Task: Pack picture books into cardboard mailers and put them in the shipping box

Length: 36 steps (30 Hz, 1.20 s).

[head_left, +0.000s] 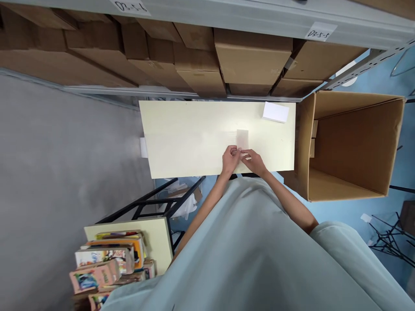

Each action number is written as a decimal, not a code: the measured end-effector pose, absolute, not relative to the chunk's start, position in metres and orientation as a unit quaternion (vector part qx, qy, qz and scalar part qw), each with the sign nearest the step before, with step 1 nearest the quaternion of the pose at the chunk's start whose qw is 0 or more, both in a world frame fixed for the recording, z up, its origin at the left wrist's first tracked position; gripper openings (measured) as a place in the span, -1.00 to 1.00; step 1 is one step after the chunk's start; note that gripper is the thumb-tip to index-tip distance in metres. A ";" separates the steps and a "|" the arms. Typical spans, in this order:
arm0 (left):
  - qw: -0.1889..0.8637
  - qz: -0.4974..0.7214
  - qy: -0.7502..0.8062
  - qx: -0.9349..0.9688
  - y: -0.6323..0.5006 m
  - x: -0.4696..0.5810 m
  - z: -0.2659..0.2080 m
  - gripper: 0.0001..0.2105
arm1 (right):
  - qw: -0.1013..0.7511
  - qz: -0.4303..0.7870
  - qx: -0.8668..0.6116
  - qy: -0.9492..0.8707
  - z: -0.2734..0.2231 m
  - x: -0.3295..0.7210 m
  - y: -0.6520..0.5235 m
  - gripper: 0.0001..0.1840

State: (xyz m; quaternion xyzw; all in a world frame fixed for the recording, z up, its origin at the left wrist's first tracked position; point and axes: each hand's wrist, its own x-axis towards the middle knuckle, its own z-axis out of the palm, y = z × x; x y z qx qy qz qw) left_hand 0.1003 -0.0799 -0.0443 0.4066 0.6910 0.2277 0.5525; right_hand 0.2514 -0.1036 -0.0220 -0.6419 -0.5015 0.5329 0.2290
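A small translucent sleeve, perhaps a plastic bag [242,138], lies flat on the cream table [188,138]. Its near end is between the fingertips of both hands. My left hand [229,160] is closed at that end, thumb and fingers pinched together. From the other side my right hand [253,162] pinches the same end, its fingertips almost touching those of the left. Whether the sleeve has anything inside I cannot tell. Toward the table's far right corner sits a white box or stack of paper [275,112], apart from both hands.
Shelves of brown cardboard boxes [253,60] run behind the table, under a grey labelled beam [227,19]. A large open carton [353,147] stands against the table's right end. Books [106,263] are piled on a second table at lower left. A grey wall [71,160] is on the left.
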 end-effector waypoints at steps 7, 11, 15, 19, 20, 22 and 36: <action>0.442 0.151 0.764 0.445 -0.066 0.067 -0.072 -0.84 | 0.153 0.470 -0.766 -0.410 -0.056 0.265 -0.084 -0.74; 0.437 0.139 0.779 0.428 -0.061 0.065 -0.081 -0.85 | 0.119 0.485 -0.780 -0.376 -0.070 0.258 -0.073 -0.80; 0.412 0.130 0.803 0.411 -0.059 0.069 -0.080 -0.84 | 0.141 0.486 -0.779 -0.370 -0.074 0.249 -0.069 -0.76; 0.389 0.114 0.801 0.440 -0.061 0.075 -0.076 -0.79 | 0.169 0.497 -0.764 -0.375 -0.071 0.244 -0.072 -0.75; 0.385 0.112 0.792 0.460 -0.063 0.076 -0.075 -0.78 | 0.168 0.501 -0.760 -0.378 -0.069 0.243 -0.073 -0.76; 0.375 0.109 0.775 0.497 -0.065 0.078 -0.073 -0.75 | 0.164 0.500 -0.757 -0.388 -0.065 0.242 -0.074 -0.77; 0.385 0.132 0.768 0.495 -0.064 0.073 -0.075 -0.76 | 0.179 0.496 -0.712 -0.464 -0.028 0.219 -0.076 -0.81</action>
